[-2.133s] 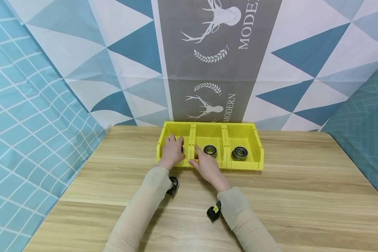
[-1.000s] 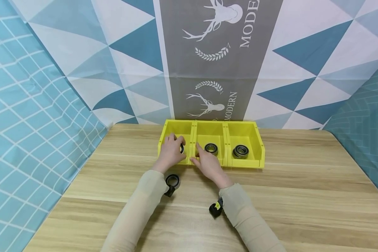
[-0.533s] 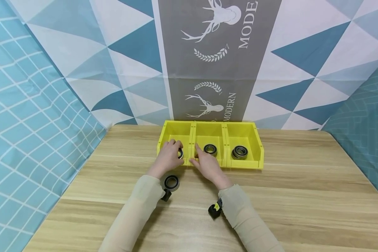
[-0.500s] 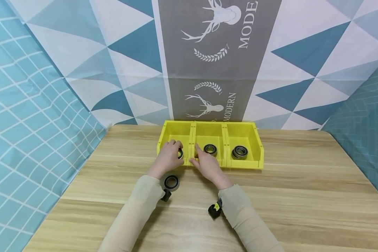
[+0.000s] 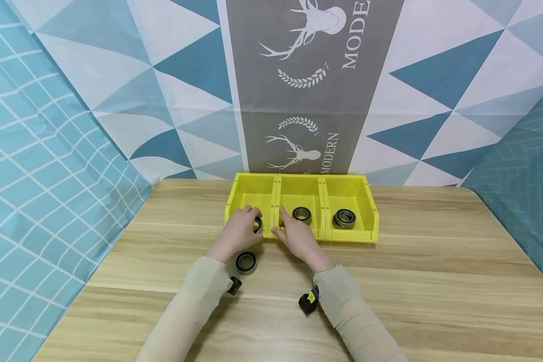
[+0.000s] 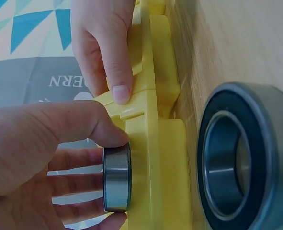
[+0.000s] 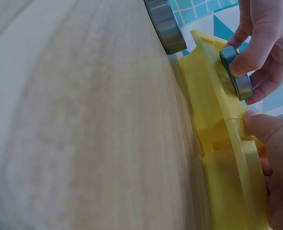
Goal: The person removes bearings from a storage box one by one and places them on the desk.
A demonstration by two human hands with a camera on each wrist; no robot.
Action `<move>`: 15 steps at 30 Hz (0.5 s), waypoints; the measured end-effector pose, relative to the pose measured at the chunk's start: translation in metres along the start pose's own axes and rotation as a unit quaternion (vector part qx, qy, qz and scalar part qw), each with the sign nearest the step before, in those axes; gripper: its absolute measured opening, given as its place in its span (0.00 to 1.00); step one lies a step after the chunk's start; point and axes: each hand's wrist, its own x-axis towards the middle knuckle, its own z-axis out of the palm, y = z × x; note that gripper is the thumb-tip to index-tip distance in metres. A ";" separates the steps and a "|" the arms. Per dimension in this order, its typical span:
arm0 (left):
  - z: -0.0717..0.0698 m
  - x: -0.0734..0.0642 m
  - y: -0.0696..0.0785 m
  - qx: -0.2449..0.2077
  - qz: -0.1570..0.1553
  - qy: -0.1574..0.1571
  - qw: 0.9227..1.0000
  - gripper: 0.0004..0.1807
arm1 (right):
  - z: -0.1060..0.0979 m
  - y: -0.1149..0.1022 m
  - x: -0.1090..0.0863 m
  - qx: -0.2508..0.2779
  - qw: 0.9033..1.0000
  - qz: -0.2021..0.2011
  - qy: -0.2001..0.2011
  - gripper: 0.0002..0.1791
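My left hand (image 5: 236, 232) pinches a ball bearing (image 6: 117, 178) between thumb and fingers, at the front of the left compartment of a yellow three-part bin (image 5: 348, 188). The bearing stands on edge, its steel outer ring toward the left wrist camera, right at the bin's front lip. My right hand (image 5: 298, 239) grips the divider between the left and middle compartments, thumb on the front edge, other fingers partly hidden inside. Another bearing (image 6: 275, 139) lies on the table in front of the bin, near the left wrist.
In the middle compartment sits one bearing (image 5: 301, 222); the right compartment holds stacked bearings (image 5: 339, 225). The bin stands at the back of the wooden table (image 5: 434, 281), before a patterned backdrop (image 5: 199, 100). A black wrist camera (image 5: 307, 303) hangs under the right wrist.
My left hand has drawn back from deeper in the left compartment toward its front lip, bringing the bearing with it. The bearing on the table has come into fuller view. My right hand stays put.
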 end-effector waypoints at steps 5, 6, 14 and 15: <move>0.001 -0.003 0.001 0.010 0.007 -0.006 1.000 0.23 | -0.001 0.000 0.000 0.000 1.000 -0.005 0.003 0.37; 0.001 -0.004 0.001 0.013 0.010 -0.006 1.000 0.23 | -0.001 -0.001 -0.001 0.000 1.000 -0.007 0.004 0.37; -0.002 -0.011 0.005 0.011 0.011 -0.013 1.000 0.23 | -0.001 -0.001 -0.001 -0.007 1.000 -0.007 0.008 0.37; -0.002 -0.011 0.006 0.009 0.012 -0.014 1.000 0.24 | -0.001 -0.001 -0.001 -0.007 1.000 -0.007 0.008 0.37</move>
